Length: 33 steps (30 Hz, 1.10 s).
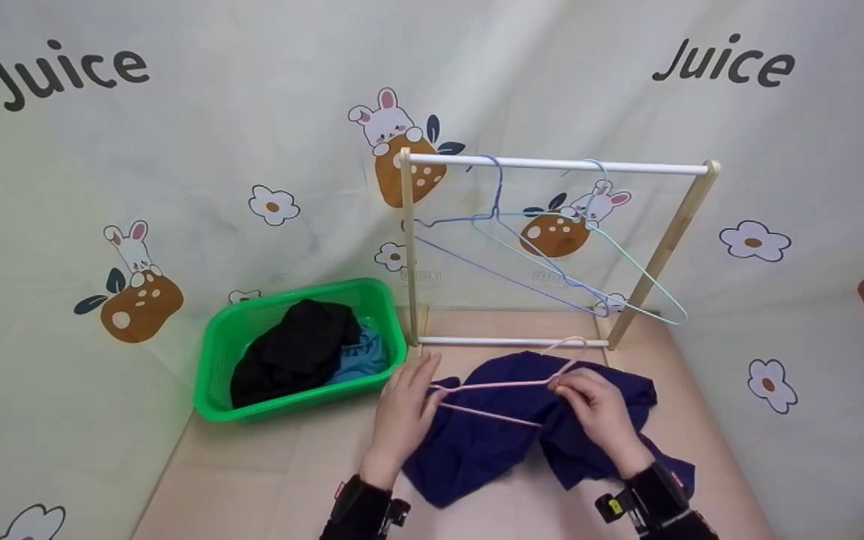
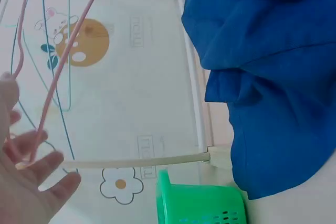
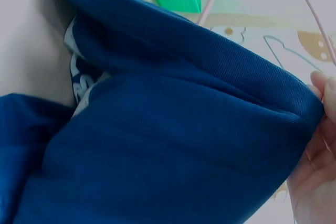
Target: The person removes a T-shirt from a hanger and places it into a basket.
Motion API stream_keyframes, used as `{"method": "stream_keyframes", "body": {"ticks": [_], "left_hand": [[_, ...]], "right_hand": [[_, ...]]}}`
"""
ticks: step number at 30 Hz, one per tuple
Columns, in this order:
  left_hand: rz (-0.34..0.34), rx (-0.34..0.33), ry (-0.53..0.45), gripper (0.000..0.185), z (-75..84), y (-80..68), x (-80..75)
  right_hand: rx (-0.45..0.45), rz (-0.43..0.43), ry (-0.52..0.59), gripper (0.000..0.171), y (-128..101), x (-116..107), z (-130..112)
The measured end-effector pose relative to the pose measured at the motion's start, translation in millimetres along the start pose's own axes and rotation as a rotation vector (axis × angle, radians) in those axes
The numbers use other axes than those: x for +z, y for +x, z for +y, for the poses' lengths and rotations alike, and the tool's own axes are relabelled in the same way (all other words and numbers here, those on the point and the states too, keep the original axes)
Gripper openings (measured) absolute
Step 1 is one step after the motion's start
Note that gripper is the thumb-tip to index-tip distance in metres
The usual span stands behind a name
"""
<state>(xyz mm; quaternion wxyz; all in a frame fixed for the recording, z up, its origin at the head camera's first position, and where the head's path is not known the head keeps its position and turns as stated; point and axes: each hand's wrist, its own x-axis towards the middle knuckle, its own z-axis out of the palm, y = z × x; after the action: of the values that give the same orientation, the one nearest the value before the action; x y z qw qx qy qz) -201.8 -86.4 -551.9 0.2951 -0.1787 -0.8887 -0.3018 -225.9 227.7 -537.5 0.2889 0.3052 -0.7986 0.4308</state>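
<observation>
**Pink hanger held over a dark blue garment**

A printed cloth backdrop (image 1: 177, 150) with rabbits, flowers and the word "Juice" fills the back and sides. In front of it a pale table (image 1: 267, 472) carries everything. At the far end of the table stands a wooden drying rack (image 1: 552, 166) with a white top rail; a blue hanger (image 1: 477, 217) and a pale green hanger (image 1: 627, 262) hang from that rail, both tilted. To the left of the rack sits a green basket (image 1: 214, 405) holding a black garment (image 1: 297, 349) on top of something teal.

The dark blue garment (image 1: 477, 442) lies crumpled on the table just in front of the rack's lower rail, between the two hands. Its cloth is a deep navy with thick folds; the right wrist view shows a fine ribbed knit and a patch of white print near an inner fold.

Across the garment lies the pink hanger (image 1: 492, 386), thin wire, its hook pointing towards the rack's foot. The left hand (image 1: 402, 405) meets the hanger's left end, fingers (image 2: 47, 163) nearly straight and spread, the wire lying between them without a firm grip. The right hand (image 1: 597, 409) has its fingers curled, pinching the hanger near its neck together with a fold of the blue cloth
</observation>
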Motion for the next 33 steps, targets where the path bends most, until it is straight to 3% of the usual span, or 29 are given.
{"method": "stream_keyframes", "body": {"ticks": [5, 12, 17, 26, 33], "left_hand": [[-0.020, 0.063, 0.010, 0.007, -3.2, -5.4, 2.0], [0.100, 0.152, -0.010, 0.013, -16.0, -3.9, -6.9], [0.165, 0.147, -0.023, 0.011, -28.5, -1.7, -20.0], [0.218, 0.106, 0.004, 0.008, -48.2, -5.8, -39.4], [0.250, 0.153, -0.014, 0.016, -51.8, 2.1, -64.1]], "right_hand": [[0.050, -0.048, 0.029, 0.025, 3, 5, 0], [0.078, -0.078, 0.065, 0.029, 1, 3, 10], [0.094, -0.104, 0.056, 0.027, -2, -6, 21], [0.288, -0.042, -0.158, 0.022, -10, -24, 34], [0.271, -0.169, -0.180, 0.036, -14, -30, 34]]}}
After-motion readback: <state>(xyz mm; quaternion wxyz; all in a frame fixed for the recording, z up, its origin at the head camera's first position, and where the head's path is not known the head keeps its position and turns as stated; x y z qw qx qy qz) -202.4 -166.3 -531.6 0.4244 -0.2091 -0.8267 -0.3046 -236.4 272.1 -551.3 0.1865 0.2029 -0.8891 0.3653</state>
